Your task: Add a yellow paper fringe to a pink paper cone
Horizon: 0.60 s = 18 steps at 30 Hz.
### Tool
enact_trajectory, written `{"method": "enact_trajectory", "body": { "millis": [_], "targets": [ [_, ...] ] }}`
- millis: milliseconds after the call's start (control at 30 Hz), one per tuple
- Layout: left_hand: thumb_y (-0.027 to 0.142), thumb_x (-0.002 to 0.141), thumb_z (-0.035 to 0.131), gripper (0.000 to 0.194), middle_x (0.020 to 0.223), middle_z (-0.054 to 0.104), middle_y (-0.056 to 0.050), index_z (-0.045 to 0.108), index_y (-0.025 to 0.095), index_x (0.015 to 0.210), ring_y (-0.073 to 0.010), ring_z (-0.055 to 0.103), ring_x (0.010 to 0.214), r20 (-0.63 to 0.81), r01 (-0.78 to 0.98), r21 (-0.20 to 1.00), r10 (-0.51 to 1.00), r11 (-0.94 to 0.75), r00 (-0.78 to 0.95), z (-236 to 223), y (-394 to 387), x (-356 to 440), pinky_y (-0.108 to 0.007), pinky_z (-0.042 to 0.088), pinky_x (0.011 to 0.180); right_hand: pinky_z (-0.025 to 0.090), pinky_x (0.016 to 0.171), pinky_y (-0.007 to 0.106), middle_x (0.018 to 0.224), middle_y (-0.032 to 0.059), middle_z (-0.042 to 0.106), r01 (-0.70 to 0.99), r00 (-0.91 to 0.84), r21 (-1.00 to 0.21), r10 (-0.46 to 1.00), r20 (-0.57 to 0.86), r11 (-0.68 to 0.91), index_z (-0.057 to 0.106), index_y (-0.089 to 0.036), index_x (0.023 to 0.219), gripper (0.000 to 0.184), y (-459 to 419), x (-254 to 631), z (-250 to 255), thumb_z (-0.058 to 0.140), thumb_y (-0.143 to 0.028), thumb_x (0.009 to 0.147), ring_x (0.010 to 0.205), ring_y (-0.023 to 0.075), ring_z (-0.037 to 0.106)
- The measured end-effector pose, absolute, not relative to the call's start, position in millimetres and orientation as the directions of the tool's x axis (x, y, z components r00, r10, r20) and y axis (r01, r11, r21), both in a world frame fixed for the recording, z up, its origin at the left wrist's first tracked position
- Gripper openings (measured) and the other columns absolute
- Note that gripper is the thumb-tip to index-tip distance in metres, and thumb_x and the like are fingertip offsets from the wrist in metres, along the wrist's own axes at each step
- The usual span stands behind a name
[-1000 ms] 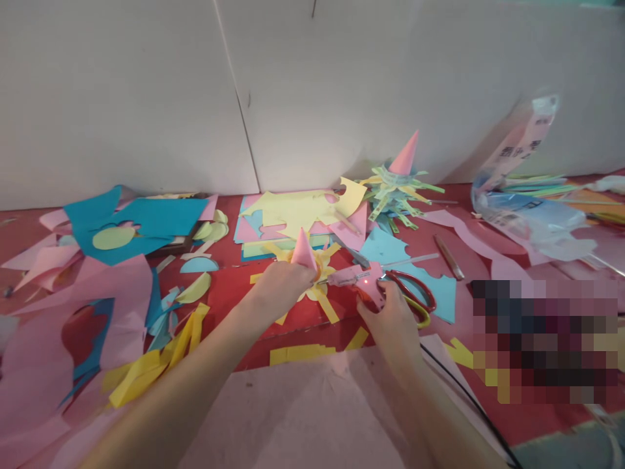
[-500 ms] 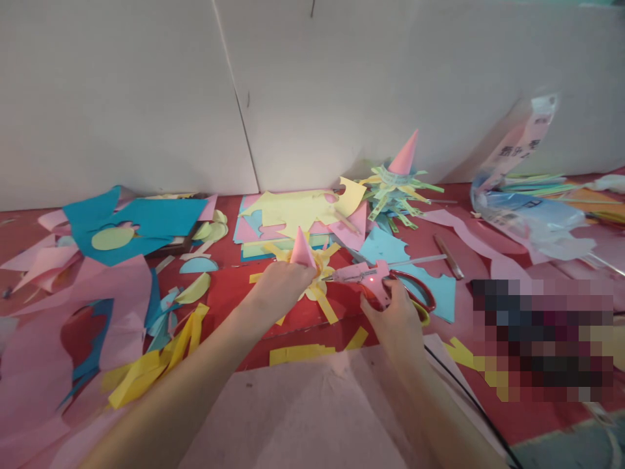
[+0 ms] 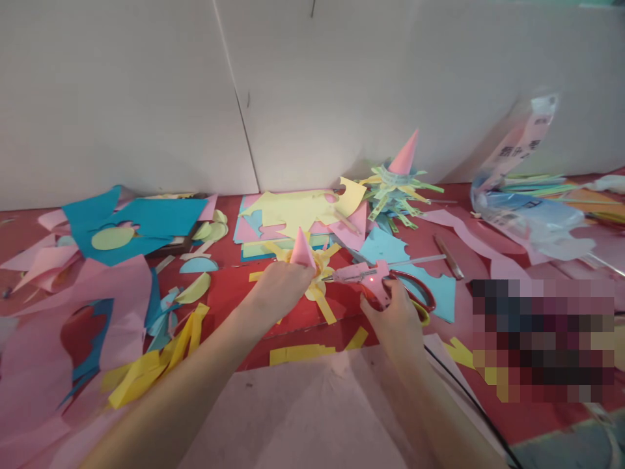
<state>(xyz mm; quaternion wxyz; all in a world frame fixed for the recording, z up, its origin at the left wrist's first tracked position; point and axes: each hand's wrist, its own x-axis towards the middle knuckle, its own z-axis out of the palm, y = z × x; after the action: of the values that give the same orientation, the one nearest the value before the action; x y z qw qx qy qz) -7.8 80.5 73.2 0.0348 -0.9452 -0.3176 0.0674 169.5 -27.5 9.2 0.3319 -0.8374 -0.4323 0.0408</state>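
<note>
Pinching the pink cone (image 3: 303,251) near its base in the head view, the left hand (image 3: 283,286) holds it point up over yellow strips (image 3: 323,305); the right hand (image 3: 390,316) grips the glue gun (image 3: 375,281), nozzle toward the left hand. A slip of the gun could burn the left hand or smear glue; squeezing too hard could dent the cone. The scissors (image 3: 426,286), just beyond the right hand, could get bumped. The cone looks smooth and papery, the strips flat and matte, the gun hard plastic.
</note>
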Motion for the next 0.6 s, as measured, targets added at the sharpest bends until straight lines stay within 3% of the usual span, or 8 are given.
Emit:
{"method": "enact_trajectory", "body": {
  "millis": [600],
  "targets": [
    [-0.003, 0.070, 0.044, 0.023, 0.058, 0.056, -0.004, 0.055, 0.013, 0.083, -0.0203, 0.060, 0.054, -0.128, 0.583, -0.138, 0.598, -0.801, 0.791, 72.6, 80.0, -6.3, -0.024, 0.029, 0.041, 0.044, 0.065, 0.032, 0.100, 0.0086, 0.058, 0.701, 0.623, -0.584, 0.750, 0.222, -0.410, 0.047, -0.021, 0.100, 0.040, -27.5, 169.1, 9.9, 0.053, -0.047, 0.070, 0.089, 0.0245, 0.057]
  ]
}}
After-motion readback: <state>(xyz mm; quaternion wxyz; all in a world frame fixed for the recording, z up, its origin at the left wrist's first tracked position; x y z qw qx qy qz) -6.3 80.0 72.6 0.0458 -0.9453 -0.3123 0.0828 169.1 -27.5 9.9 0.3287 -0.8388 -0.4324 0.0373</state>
